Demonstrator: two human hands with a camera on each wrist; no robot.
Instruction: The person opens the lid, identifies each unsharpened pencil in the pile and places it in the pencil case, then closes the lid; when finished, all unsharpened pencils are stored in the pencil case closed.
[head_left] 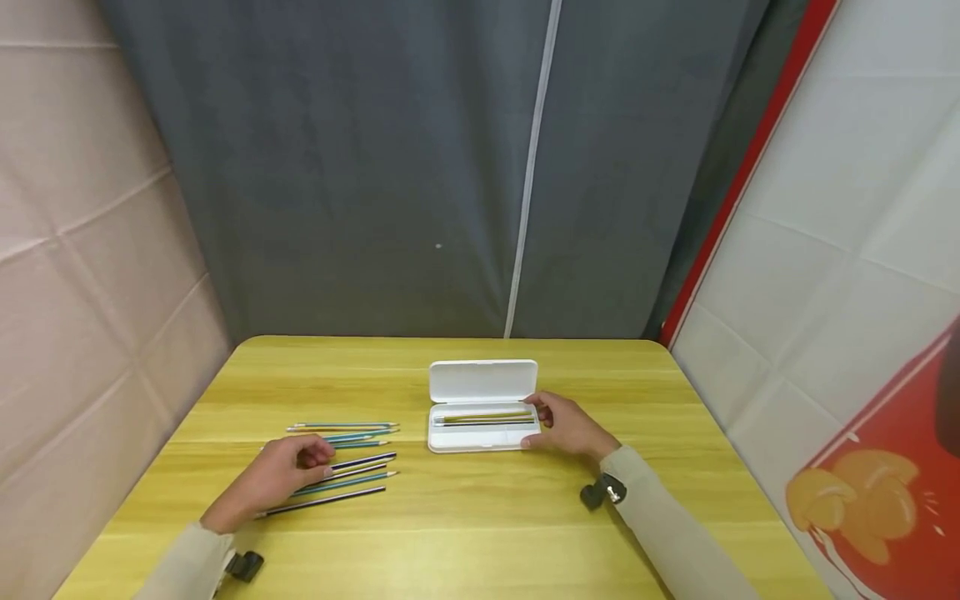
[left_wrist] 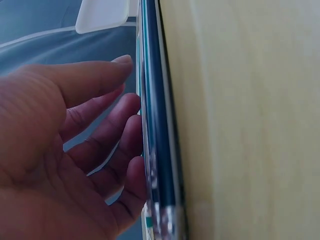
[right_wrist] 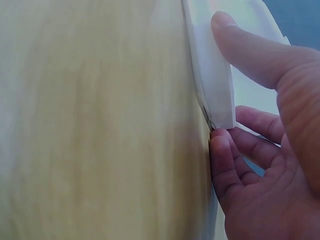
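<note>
An open white pencil case (head_left: pixel 480 437) lies mid-table with its lid (head_left: pixel 483 381) raised and a few pencils (head_left: pixel 483 418) inside. My right hand (head_left: pixel 529 422) pinches the case's right end, thumb on the near side, fingers on the far side. In the right wrist view the thumb of my right hand (right_wrist: pixel 222 82) presses the case (right_wrist: pixel 210 75) edge. Several loose pencils (head_left: pixel 352 471) lie in a row at the left. My left hand (head_left: pixel 311 458) rests on them with relaxed fingers. The left wrist view shows my left hand (left_wrist: pixel 129 82) touching the pencils (left_wrist: pixel 157 125) with its fingertips.
The yellow wooden table (head_left: pixel 480 533) is walled in by a grey curtain (head_left: pixel 450 167) behind, a pale panel at the left and a white and red panel at the right. Black wrist cameras (head_left: pixel 603 492) sit on both sleeves.
</note>
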